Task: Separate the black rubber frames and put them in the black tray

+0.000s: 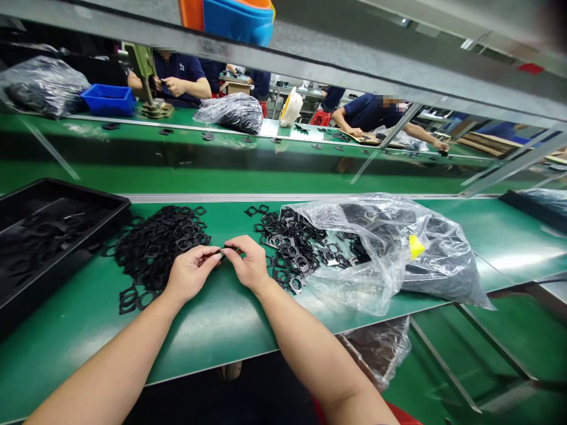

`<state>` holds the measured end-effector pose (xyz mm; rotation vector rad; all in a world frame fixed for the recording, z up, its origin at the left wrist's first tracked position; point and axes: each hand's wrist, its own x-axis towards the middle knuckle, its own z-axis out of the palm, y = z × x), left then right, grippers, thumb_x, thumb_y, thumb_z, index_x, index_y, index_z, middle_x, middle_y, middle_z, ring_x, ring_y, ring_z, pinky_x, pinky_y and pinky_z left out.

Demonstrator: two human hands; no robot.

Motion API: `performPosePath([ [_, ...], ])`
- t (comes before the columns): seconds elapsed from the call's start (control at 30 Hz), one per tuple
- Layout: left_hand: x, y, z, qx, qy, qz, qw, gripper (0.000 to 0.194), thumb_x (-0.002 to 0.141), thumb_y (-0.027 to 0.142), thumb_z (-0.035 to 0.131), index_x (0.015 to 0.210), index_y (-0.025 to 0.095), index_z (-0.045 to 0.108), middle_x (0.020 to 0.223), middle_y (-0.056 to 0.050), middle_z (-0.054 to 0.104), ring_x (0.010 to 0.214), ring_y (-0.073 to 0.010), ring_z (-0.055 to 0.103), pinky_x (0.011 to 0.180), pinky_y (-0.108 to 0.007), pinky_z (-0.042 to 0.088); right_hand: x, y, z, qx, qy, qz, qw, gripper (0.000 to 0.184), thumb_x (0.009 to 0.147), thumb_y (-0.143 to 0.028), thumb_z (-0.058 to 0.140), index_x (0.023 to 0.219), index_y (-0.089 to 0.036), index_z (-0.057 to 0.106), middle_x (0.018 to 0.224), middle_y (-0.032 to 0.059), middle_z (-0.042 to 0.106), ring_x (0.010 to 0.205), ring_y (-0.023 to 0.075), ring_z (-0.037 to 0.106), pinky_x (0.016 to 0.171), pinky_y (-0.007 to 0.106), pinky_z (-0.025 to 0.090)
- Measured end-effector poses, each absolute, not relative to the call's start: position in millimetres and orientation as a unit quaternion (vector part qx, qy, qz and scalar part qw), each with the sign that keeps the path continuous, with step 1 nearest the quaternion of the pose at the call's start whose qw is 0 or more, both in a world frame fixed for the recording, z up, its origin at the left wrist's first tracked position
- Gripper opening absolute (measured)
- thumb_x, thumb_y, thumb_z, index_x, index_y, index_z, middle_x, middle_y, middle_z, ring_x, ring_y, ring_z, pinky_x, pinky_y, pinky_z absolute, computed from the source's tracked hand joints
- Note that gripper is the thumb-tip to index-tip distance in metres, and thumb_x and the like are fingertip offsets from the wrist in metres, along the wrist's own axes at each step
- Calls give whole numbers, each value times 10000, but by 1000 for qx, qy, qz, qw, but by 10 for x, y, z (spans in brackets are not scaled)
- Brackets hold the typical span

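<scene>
Above the green desk (212, 333), between the left heap of black parts (155, 245) and the right heap (287, 248), the left hand (191, 274) and right hand (248, 262) pinch one small dark piece (222, 252) at the fingertips; light, even pressure should avoid bending it.

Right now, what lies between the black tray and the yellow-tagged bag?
The head view shows a heap of black parts, the left hand and right hand holding a dark piece, then a second heap reaching the bag.

One head-worn camera looks forward and down across the bench (217, 330).
</scene>
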<state>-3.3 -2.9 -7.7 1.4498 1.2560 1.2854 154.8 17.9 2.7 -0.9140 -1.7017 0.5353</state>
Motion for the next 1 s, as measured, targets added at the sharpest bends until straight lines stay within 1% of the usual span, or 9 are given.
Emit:
performPosePath([
  [0.13, -82, -25, -131, 666, 493, 472, 299, 209, 799, 332, 617, 926, 194, 709, 850, -52, 691, 724, -156, 635, 672, -281, 508, 1534, 158, 40, -403, -726, 213, 515, 149, 853, -293, 568, 782, -181, 636, 746, 33, 634, 732, 134, 574, 703, 274, 482],
  [0.23, -82, -15, -130, 654, 499, 499, 273, 190, 800, 320, 613, 912, 200, 709, 855, -47, 690, 739, -156, 638, 678, -279, 512, 1508, 161, 34, -428, -691, 252, 525, 195, 865, -336, 532, 807, -179, 631, 827, 50, 633, 794, 139, 576, 697, 266, 485],
  [0.3, -71, -15, -97, 645, 503, 522, 242, 166, 788, 308, 622, 878, 205, 717, 884, -49, 690, 796, -168, 641, 724, -291, 514, 1497, 184, 16, -452, -634, 342, 527, 240, 853, -398, 530, 859, -180, 630, 830, 47, 632, 730, 124, 578, 612, 244, 488],
  [0.37, -64, -22, -51, 652, 504, 525, 214, 139, 775, 290, 632, 845, 217, 727, 904, -50, 692, 854, -180, 638, 788, -308, 507, 1493, 218, -7, -457, -561, 474, 503, 296, 808, -450, 570, 901, -173, 620, 734, 20, 624, 571, 96, 547, 495, 221, 462],
  [0.47, -59, -43, -1, 664, 501, 514, 211, 113, 753, 271, 646, 814, 230, 732, 911, -49, 695, 885, -190, 635, 846, -327, 493, 1497, 261, -23, -426, -471, 613, 470, 332, 703, -421, 679, 885, -151, 613, 576, -21, 600, 450, 78, 523, 440, 203, 443],
  [0.67, -18, -60, 1, 572, 503, 556, 332, 216, 758, 316, 638, 925, 187, 685, 963, -66, 669, 828, -188, 653, 768, -318, 529, 1483, 268, 12, -412, -420, 649, 483, 323, 602, -331, 754, 822, -135, 622, 532, -14, 623, 457, 87, 565, 456, 199, 462],
  [0.8, -15, -16, 22, 447, 518, 593, 425, 451, 710, 343, 691, 1115, 174, 590, 1082, -73, 635, 739, -150, 660, 698, -314, 554, 1464, 260, 25, -413, -421, 641, 492, 310, 594, -308, 753, 815, -133, 622, 548, -25, 612, 474, 81, 568, 460, 193, 464],
  [0.87, -36, 13, 34, 406, 519, 578, 481, 531, 649, 334, 745, 1118, 144, 582, 977, -63, 659, 675, -124, 638, 658, -289, 547, 1465, 259, 23, -416, -424, 632, 497, 313, 590, -302, 757, 819, -136, 623, 565, -32, 607, 482, 75, 564, 465, 191, 463],
  [1.0, -81, 35, 53, 382, 506, 555, 539, 554, 572, 292, 805, 1046, 94, 599, 740, -18, 659, 597, -92, 597, 626, -242, 507, 1503, 267, 12, -418, -448, 642, 461, 330, 597, -337, 759, 826, -130, 642, 591, -30, 610, 482, 69, 555, 463, 194, 449],
])
